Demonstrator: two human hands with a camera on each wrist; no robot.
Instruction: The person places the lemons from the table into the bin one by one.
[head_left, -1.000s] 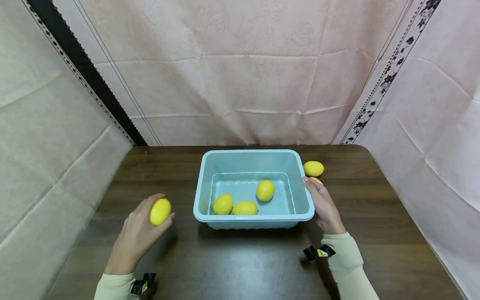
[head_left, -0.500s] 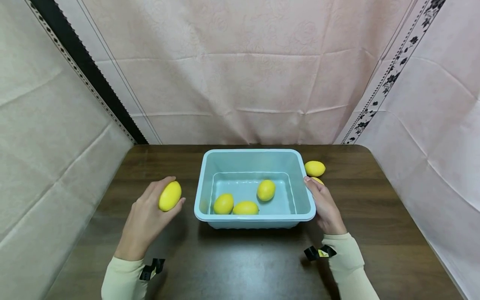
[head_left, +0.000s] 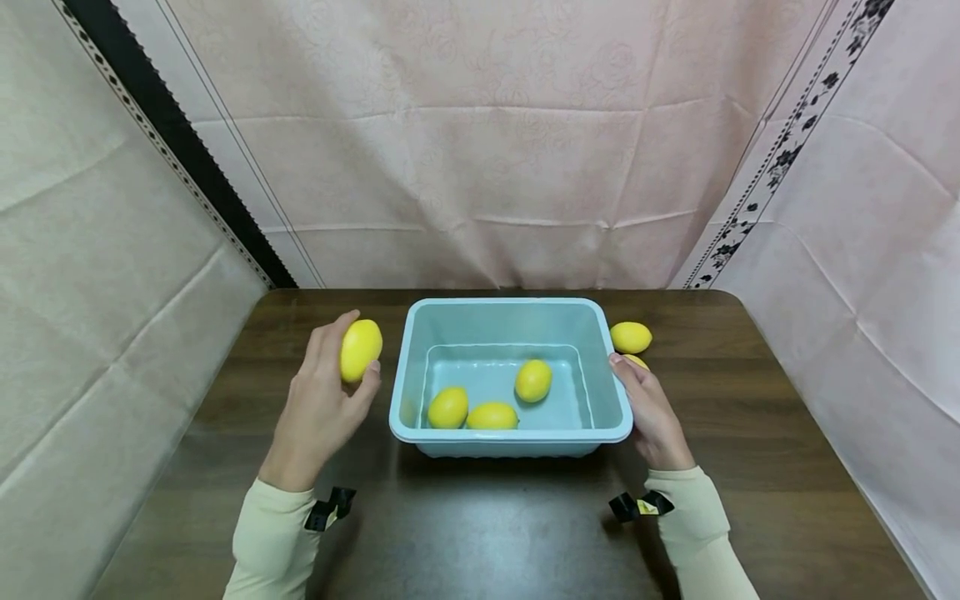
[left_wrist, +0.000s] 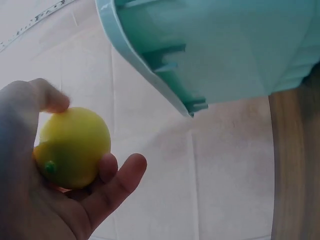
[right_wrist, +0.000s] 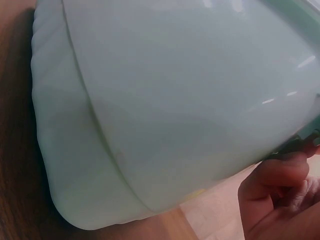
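My left hand [head_left: 321,400] grips a yellow lemon [head_left: 362,350] between thumb and fingers, raised to the left of a light blue plastic basin [head_left: 510,435]. In the left wrist view the lemon [left_wrist: 75,145] shows a green stem spot, with the basin's outer wall [left_wrist: 225,55] beyond it. On the basin floor lie a lemon [head_left: 533,381] toward the right and two touching lemons, one [head_left: 447,407] at the front left and one [head_left: 492,415] beside it. My right hand [head_left: 654,417] holds the basin's right rim, its curled fingers at the edge in the right wrist view.
Outside the basin's right side sits a lemon [head_left: 631,337], with another lemon [head_left: 636,361] mostly hidden behind the right hand. Everything stands on a dark brown wooden table [head_left: 510,525]. Pale cloth [head_left: 465,167] hangs behind the table and along both sides.
My left hand has carried its lemon away from me and slightly rightward, to beside the basin's back left. The right hand stays on the rim, and the basin's lemons have not moved.
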